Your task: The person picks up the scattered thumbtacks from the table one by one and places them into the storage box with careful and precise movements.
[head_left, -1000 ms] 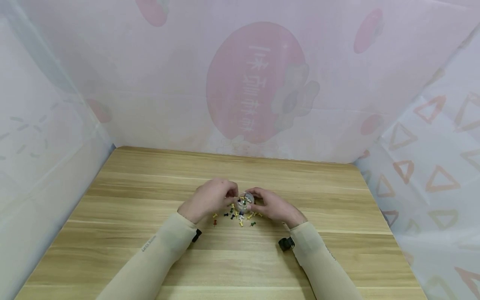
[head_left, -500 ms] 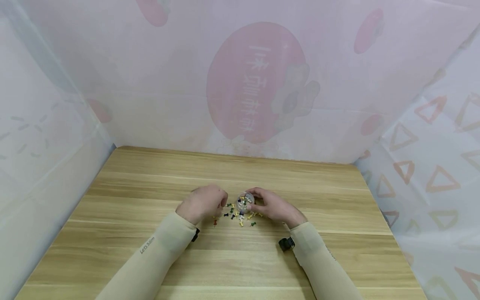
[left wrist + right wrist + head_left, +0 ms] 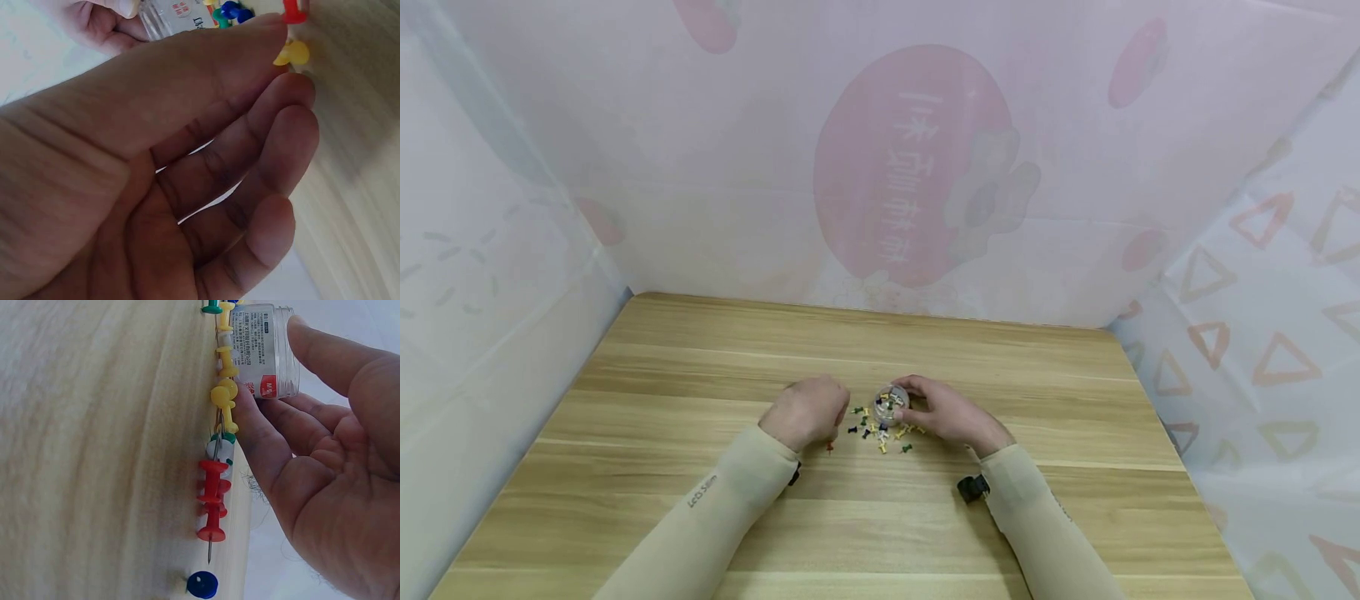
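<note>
Wood-look table (image 3: 880, 533) sat against pink-printed sheeting (image 3: 737, 183). Head view: right hand (image 3: 953, 412) curled round a clear jar (image 3: 878, 410), midway between the side edges; loose pushpins (image 3: 883, 447) lay on its near-edge side. Left wrist: left hand (image 3: 153, 209) was half curled by 1 yellow pin (image 3: 300, 52), can't tell if pinched. Right wrist: thumb touched jar's neck.

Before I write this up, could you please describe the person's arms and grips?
The left sleeve is long and beige, with dark lettering that seems to read "Lets Slim"; the right sleeve matches, its lettering only partly visible. Black fittings show at both wrists. The left grip and right grip are ungloved.
</note>
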`<state>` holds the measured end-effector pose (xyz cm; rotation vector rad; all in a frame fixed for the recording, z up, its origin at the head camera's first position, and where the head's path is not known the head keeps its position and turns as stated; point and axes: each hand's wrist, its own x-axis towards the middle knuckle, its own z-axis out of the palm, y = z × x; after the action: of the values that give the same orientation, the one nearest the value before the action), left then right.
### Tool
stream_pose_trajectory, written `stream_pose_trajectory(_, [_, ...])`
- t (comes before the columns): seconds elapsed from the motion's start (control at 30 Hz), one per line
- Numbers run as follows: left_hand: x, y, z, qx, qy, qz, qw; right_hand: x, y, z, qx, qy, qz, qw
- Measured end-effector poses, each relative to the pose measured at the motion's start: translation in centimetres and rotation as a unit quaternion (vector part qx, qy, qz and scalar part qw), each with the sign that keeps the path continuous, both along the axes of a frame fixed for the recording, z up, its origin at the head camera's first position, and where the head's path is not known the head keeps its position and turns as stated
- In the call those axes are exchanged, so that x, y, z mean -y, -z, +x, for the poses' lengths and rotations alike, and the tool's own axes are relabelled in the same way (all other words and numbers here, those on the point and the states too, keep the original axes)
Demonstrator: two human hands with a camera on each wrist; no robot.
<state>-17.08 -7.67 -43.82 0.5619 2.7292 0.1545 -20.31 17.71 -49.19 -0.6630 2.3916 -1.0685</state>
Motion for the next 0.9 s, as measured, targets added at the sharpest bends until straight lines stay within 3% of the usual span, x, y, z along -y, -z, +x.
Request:
stream_pose_trajectory(0.37, [-0.06,0.59,-0.21,-0.007,0.008,0.003,0.9999,-0.05,0.15,-0.11,0.002,0.001,-0.008,1.000])
stream_pose_trajectory(0.63, [0.05,0.63,-0.32,-0.027,0.032,0.001,0.9991,0.01,0.14,-0.07,-0.005,0.000,0.002,1.000])
stream_pose_trajectory(0.9, [0.26,0.51,-0.50,-0.049,0.047,0.052,0.9964,0.00,0.20,-0.09,-0.001,-0.002,0.002,1.000])
